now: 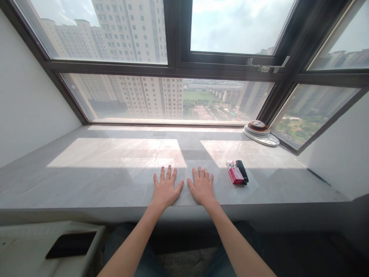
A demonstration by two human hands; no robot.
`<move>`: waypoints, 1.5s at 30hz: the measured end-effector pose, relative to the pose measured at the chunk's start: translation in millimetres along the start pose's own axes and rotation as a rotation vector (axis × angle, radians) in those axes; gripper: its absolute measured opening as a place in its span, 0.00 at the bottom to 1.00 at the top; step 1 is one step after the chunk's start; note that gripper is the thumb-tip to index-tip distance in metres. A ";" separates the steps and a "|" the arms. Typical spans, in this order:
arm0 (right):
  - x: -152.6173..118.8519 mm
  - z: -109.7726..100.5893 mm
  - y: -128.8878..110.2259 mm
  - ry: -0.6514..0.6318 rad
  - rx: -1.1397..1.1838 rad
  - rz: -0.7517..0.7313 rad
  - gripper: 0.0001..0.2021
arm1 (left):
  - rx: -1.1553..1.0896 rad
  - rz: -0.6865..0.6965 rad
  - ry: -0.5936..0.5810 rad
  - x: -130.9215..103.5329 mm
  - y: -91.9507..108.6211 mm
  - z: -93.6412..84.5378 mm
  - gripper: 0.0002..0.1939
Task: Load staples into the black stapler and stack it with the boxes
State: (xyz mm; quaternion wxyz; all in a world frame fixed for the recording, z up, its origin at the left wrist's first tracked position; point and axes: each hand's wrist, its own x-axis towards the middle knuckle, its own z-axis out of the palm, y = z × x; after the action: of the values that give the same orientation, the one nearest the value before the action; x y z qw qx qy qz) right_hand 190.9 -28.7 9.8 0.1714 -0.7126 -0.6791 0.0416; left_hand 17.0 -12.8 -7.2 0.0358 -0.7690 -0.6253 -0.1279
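My left hand [165, 188] lies flat on the grey window sill [95, 184], its fingers spread and nothing in it. Beside it, my right hand [202, 186] also rests palm down with the fingers apart. A small gap separates the two thumbs. To the right of my right hand, touching neither hand, sits a small red and white box [235, 174]. A black stapler [242, 172] lies close against the box's right side.
A stack of plates [261, 132] stands in the far right corner by the window frame [170, 71]. The sill's front edge runs just before my wrists. At the lower left, below the sill, a dark phone-like slab [70, 245] lies on a white surface [23, 246].
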 end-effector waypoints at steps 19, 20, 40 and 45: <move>31.2 -79.9 201.1 -0.163 0.782 0.229 0.30 | -0.104 0.057 0.026 -3.3 -1.6 -12.6 0.31; 32.0 -73.5 185.3 -0.166 0.790 0.197 0.29 | -0.150 0.067 0.041 -3.7 -2.0 -16.0 0.30; 21.0 -0.7 35.6 0.112 0.731 0.125 0.29 | -0.269 -0.269 0.380 11.9 18.1 -19.8 0.15; 12.5 -0.7 38.8 0.099 0.767 0.128 0.30 | -0.201 -0.341 0.376 19.5 -27.0 -24.0 0.17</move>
State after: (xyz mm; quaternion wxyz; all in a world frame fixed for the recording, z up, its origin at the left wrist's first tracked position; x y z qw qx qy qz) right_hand 229.1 -17.2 1.0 0.4551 -0.6388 -0.5593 0.2686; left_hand -9.3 6.4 17.8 0.0527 -0.6150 -0.7123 -0.3340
